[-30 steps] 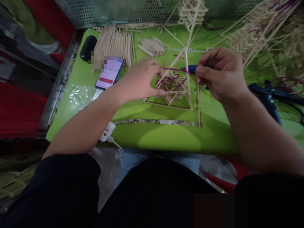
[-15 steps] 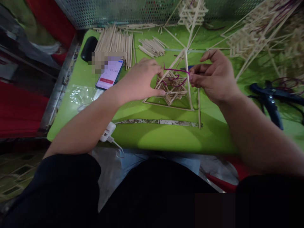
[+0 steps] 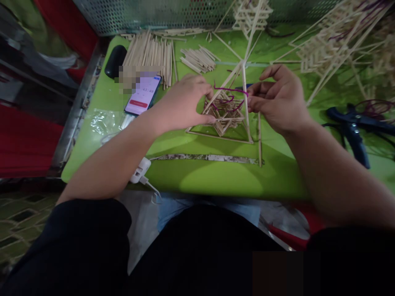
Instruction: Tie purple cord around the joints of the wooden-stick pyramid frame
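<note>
Near edge of the green tabletop (image 3: pixel 216 179): bare strip, open room across the middle. A white charger (image 3: pixel 139 171) sits at that edge on the left, cord hanging off. Just beyond, a long flat strip (image 3: pixel 210 158) lies parallel to the edge.

Mid-table: small stick pyramid (image 3: pixel 230 113) stands on the tabletop, base flat, apex up, a stacked stick core inside with purple wire (image 3: pixel 230 89) looped through it. Left hand (image 3: pixel 182 102) cups the pyramid's left side, thumb tip on the base corner, fingers curled against the leaning stick. Right hand (image 3: pixel 279 100) is just right of the pyramid, thumb and fingers pinched together on the wire's end near the right upright stick; index finger raised clear. Hands stand apart, the pyramid between them.

Left: phone (image 3: pixel 143 95) lit, clear plastic wrap (image 3: pixel 103 122) nearer the left edge, dark oval case (image 3: pixel 115 61) at the far corner.

Right: blue-handled pliers (image 3: pixel 354 123), well apart from the right hand.

Far: loose stick bundles (image 3: pixel 151 53), short sticks (image 3: pixel 199 59), finished stick frames (image 3: pixel 333 45) crowding the far right against the mesh wall (image 3: pixel 154 14).
</note>
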Demonstrator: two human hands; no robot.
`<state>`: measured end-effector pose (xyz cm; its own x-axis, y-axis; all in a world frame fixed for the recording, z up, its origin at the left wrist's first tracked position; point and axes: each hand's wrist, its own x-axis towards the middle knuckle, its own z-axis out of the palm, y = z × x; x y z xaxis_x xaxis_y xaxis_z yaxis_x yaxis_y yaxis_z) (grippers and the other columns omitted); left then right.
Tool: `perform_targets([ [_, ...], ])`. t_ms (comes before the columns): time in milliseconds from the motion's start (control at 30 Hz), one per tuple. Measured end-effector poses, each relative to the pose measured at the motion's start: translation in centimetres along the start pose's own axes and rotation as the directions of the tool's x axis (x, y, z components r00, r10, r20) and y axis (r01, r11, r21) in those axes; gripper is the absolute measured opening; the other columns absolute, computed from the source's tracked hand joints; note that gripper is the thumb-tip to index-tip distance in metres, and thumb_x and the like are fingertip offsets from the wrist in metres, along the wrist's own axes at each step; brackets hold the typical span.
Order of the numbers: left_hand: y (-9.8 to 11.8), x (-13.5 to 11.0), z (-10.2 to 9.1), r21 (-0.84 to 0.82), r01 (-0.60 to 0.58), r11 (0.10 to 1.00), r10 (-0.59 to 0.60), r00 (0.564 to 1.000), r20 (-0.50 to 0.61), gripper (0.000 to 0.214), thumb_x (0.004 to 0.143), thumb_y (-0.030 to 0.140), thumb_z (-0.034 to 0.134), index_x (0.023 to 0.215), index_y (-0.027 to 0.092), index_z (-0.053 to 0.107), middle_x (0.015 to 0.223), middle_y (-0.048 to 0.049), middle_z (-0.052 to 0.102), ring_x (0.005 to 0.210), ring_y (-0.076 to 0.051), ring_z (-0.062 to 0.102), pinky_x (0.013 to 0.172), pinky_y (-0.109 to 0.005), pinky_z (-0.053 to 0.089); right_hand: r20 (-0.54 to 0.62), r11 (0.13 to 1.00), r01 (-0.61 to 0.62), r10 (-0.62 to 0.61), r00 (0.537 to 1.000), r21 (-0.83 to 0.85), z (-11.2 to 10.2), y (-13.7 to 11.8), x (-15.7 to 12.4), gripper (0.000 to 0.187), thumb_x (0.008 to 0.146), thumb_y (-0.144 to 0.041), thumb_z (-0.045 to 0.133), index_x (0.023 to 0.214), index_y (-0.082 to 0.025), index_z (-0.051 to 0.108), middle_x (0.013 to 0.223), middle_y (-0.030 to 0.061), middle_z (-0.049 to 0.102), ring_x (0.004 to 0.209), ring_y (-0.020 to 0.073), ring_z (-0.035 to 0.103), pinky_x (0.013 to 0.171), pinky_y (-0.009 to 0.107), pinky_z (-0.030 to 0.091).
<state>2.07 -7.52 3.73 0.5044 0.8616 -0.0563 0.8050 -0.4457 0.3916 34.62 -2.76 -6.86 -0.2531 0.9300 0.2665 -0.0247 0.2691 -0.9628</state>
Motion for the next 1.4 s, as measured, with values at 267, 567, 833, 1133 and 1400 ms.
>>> perform_targets([
  [267, -0.3, 0.2, 0.1, -0.010, -0.014, 1.000, 0.014, 1.000, 0.005, 0.052, 0.099, 0.063, 0.094, 0.141, 0.032, 0.087, 0.159, -0.0130, 0.077, 0.161, -0.049, 0.062, 0.139, -0.065, 0.053, 0.014, 0.999, 0.035, -0.035, 0.999, -0.038, 0.3, -0.1, 0.0, 0.071, 0.075, -0.051, 0.126, 0.116, -0.037, 0.070, 0.093, -0.0037, 0.080, 0.077, 0.0207, 0.078, 0.068, 0.042, 0.076],
  [567, -0.3, 0.2, 0.2, -0.027, -0.024, 0.999, 0.024, 1.000, -0.004, 0.050, 0.098, 0.062, 0.096, 0.135, 0.030, 0.086, 0.157, -0.0145, 0.077, 0.162, -0.051, 0.063, 0.139, -0.067, 0.052, 0.030, 0.998, 0.040, -0.038, 0.999, -0.056, 0.1, 0.2, -0.1, 0.062, 0.082, -0.040, 0.122, 0.121, -0.037, 0.074, 0.100, 0.0005, 0.084, 0.081, 0.0236, 0.082, 0.071, 0.048, 0.079],
  [833, -0.3, 0.1, 0.1, -0.032, -0.006, 0.999, 0.006, 1.000, -0.002, 0.052, 0.097, 0.064, 0.096, 0.136, 0.031, 0.085, 0.156, -0.0131, 0.077, 0.161, -0.049, 0.062, 0.139, -0.064, 0.052, -0.005, 0.997, 0.057, -0.058, 0.998, -0.056, 0.6, 0.7, 0.0, 0.066, 0.081, -0.044, 0.124, 0.119, -0.039, 0.070, 0.097, -0.0022, 0.079, 0.085, 0.0226, 0.079, 0.070, 0.043, 0.075],
  [1133, -0.1, 0.1, 0.0, -0.024, -0.004, 1.000, 0.004, 1.000, 0.005, 0.056, 0.097, 0.069, 0.094, 0.141, 0.036, 0.085, 0.152, -0.0125, 0.079, 0.165, -0.050, 0.060, 0.140, -0.070, 0.053, -0.027, 0.998, -0.012, 0.010, 1.000, -0.058, 1.2, 0.3, -0.2, 0.071, 0.075, -0.044, 0.122, 0.117, -0.041, 0.064, 0.094, -0.0035, 0.076, 0.086, 0.0255, 0.076, 0.074, 0.046, 0.074],
  [1400, -0.2, 0.1, 0.0, -0.003, -0.005, 1.000, 0.005, 1.000, 0.002, 0.059, 0.097, 0.070, 0.092, 0.144, 0.037, 0.084, 0.155, -0.0122, 0.080, 0.165, -0.050, 0.061, 0.141, -0.071, 0.053, -0.033, 1.000, -0.007, 0.006, 0.999, -0.013, 1.8, 0.3, -0.2, 0.077, 0.068, -0.038, 0.120, 0.114, -0.039, 0.058, 0.096, -0.0056, 0.076, 0.088, 0.0225, 0.076, 0.072, 0.040, 0.070],
])
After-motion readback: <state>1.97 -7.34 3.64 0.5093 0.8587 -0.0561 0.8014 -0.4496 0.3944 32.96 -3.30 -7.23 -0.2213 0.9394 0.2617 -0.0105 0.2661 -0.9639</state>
